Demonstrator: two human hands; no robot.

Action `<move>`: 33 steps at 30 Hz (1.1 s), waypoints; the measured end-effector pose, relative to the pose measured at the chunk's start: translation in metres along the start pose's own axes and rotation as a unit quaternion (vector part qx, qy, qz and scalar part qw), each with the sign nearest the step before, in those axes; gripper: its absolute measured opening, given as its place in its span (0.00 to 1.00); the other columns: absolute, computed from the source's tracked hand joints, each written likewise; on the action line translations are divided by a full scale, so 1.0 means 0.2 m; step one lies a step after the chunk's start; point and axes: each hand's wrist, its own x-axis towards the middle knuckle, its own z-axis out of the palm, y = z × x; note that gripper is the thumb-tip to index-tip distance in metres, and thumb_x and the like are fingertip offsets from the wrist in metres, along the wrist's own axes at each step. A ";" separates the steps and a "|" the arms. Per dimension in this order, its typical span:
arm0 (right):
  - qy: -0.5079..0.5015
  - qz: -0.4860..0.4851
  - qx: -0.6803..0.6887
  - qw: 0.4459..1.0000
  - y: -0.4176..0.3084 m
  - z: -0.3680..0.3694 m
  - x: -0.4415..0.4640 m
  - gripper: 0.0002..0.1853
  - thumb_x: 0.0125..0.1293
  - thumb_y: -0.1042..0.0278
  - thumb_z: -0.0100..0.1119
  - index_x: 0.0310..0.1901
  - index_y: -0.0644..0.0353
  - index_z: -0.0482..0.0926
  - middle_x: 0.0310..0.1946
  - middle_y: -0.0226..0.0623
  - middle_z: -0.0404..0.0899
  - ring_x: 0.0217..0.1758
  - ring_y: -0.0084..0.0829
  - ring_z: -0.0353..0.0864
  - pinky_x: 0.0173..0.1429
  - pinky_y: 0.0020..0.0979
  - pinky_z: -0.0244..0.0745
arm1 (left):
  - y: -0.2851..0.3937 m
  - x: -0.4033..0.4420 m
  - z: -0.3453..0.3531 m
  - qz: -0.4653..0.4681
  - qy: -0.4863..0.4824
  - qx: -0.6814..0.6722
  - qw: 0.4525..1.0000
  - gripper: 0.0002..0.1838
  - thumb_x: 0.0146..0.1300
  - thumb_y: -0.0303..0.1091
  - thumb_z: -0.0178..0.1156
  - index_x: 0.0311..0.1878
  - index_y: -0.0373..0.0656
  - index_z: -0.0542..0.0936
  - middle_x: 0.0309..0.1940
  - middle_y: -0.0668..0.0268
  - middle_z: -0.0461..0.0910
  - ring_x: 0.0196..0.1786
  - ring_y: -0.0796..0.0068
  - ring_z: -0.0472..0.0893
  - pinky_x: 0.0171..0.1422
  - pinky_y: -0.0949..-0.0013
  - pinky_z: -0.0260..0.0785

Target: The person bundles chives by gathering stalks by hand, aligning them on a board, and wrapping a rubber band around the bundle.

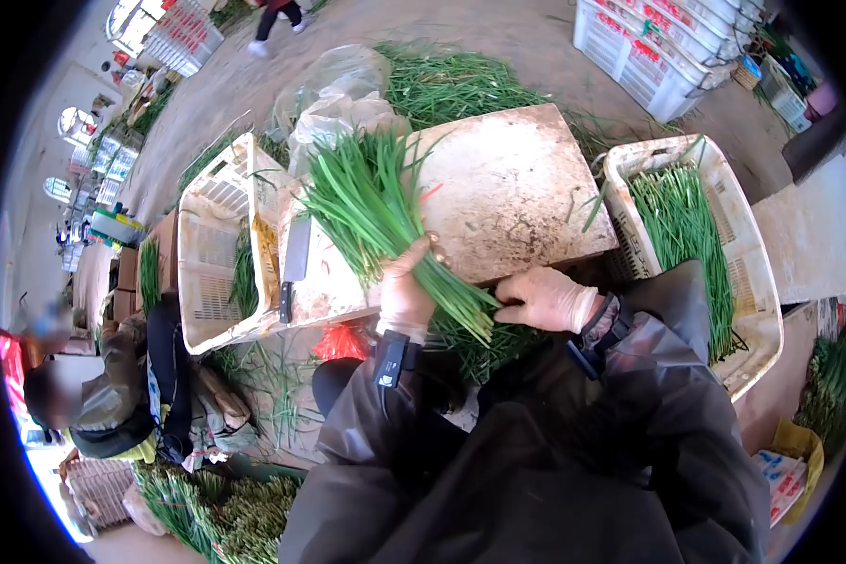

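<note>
A bunch of long green stalks (376, 202) lies slantwise over the near left part of a worn, dirt-stained board (498, 179). Wrapped round the bunch near its lower end is my left hand (407, 289), in a pale glove. My right hand (540, 299), also gloved, is beside the cut ends of the stalks, its fingers bent together; whether anything is between them is too small to tell. A knife with a black handle (296, 258) rests on the board's left side.
White crates with green stalks stand left (193, 273) and right (766, 310) of the board. Loose greens (461, 85) and clear plastic bags (334, 94) lie beyond it. A co-worker (113, 385) sits at the left. Stacked crates (630, 56) stand at the back right.
</note>
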 end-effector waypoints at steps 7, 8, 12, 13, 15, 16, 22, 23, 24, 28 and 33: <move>-0.035 0.084 -0.059 0.994 0.11 -0.02 -0.03 0.31 0.66 0.57 0.64 0.68 0.60 0.74 0.54 0.54 0.86 0.60 0.55 0.84 0.63 0.49 0.78 | -0.13 0.05 -0.04 0.031 0.054 0.142 0.988 0.12 0.63 0.23 0.70 0.50 0.39 0.85 0.39 0.63 0.89 0.34 0.70 0.85 0.41 0.67 0.79; -0.019 0.108 -0.037 0.993 0.11 -0.02 -0.02 0.35 0.66 0.56 0.65 0.72 0.62 0.70 0.56 0.56 0.85 0.61 0.55 0.83 0.64 0.48 0.78 | -0.15 0.03 -0.02 0.056 0.053 0.170 0.982 0.12 0.63 0.22 0.71 0.50 0.40 0.85 0.39 0.64 0.89 0.35 0.70 0.84 0.41 0.67 0.78; 0.003 0.014 0.113 0.994 -0.08 0.09 0.04 0.50 0.59 0.46 0.75 0.75 0.68 0.61 0.57 0.64 0.81 0.61 0.58 0.83 0.67 0.47 0.77 | -0.21 0.00 0.08 -0.022 0.064 0.076 0.995 0.14 0.63 0.21 0.70 0.52 0.40 0.85 0.38 0.63 0.87 0.37 0.69 0.84 0.44 0.66 0.77; -0.001 0.066 0.130 0.989 -0.13 0.11 0.06 0.48 0.59 0.48 0.75 0.74 0.67 0.63 0.56 0.62 0.82 0.60 0.58 0.83 0.66 0.47 0.77 | -0.24 0.02 0.07 -0.033 0.076 0.067 0.994 0.13 0.63 0.21 0.70 0.51 0.40 0.85 0.39 0.63 0.87 0.38 0.68 0.84 0.45 0.66 0.78; 0.031 0.122 0.149 0.981 -0.14 0.15 0.07 0.43 0.61 0.51 0.74 0.71 0.64 0.65 0.53 0.58 0.83 0.58 0.57 0.84 0.64 0.46 0.78 | -0.28 0.04 0.07 -0.048 0.086 0.049 0.994 0.13 0.64 0.22 0.70 0.52 0.39 0.85 0.39 0.63 0.86 0.38 0.67 0.84 0.46 0.65 0.78; 0.066 0.127 0.151 0.978 -0.12 0.19 0.08 0.40 0.62 0.53 0.73 0.70 0.63 0.67 0.53 0.57 0.83 0.57 0.57 0.84 0.63 0.46 0.78 | -0.28 0.04 0.08 -0.052 0.085 0.039 0.994 0.13 0.64 0.22 0.70 0.52 0.39 0.84 0.40 0.63 0.86 0.39 0.67 0.84 0.46 0.64 0.78; 0.142 0.066 0.320 0.934 0.00 0.25 0.19 0.17 0.69 0.68 0.64 0.56 0.62 0.79 0.41 0.42 0.85 0.42 0.39 0.86 0.47 0.37 0.81 | -0.17 0.05 0.16 -0.042 0.032 0.109 0.993 0.20 0.66 0.30 0.73 0.58 0.36 0.81 0.47 0.62 0.85 0.45 0.68 0.84 0.52 0.64 0.79; 0.116 0.099 0.385 0.910 -0.01 0.23 0.20 0.14 0.69 0.70 0.63 0.55 0.62 0.80 0.38 0.38 0.84 0.38 0.33 0.85 0.44 0.35 0.81 | -0.12 0.05 0.17 -0.043 0.026 0.140 0.989 0.22 0.67 0.33 0.73 0.61 0.36 0.80 0.49 0.61 0.85 0.47 0.68 0.85 0.54 0.64 0.79; 0.089 0.132 0.447 0.880 -0.02 0.19 0.21 0.12 0.70 0.71 0.62 0.53 0.62 0.81 0.35 0.34 0.83 0.35 0.28 0.84 0.40 0.33 0.80 | -0.07 0.04 0.19 -0.047 -0.004 0.153 0.987 0.25 0.67 0.36 0.73 0.63 0.36 0.78 0.51 0.61 0.85 0.49 0.68 0.85 0.55 0.65 0.79; 0.145 0.188 0.563 0.791 -0.10 0.02 0.26 0.09 0.73 0.68 0.66 0.50 0.60 0.83 0.31 0.27 0.81 0.28 0.23 0.80 0.33 0.27 0.77 | 0.07 0.08 0.09 0.048 0.010 0.291 0.955 0.33 0.68 0.45 0.74 0.70 0.38 0.77 0.56 0.62 0.86 0.53 0.71 0.85 0.60 0.69 0.77; 0.202 0.183 0.578 0.770 0.01 -0.04 0.35 0.11 0.71 0.66 0.70 0.49 0.60 0.83 0.32 0.29 0.83 0.28 0.24 0.81 0.33 0.28 0.76 | 0.44 0.10 -0.15 0.227 0.166 0.292 0.914 0.19 0.65 0.32 0.74 0.58 0.42 0.85 0.42 0.65 0.88 0.39 0.78 0.83 0.46 0.73 0.75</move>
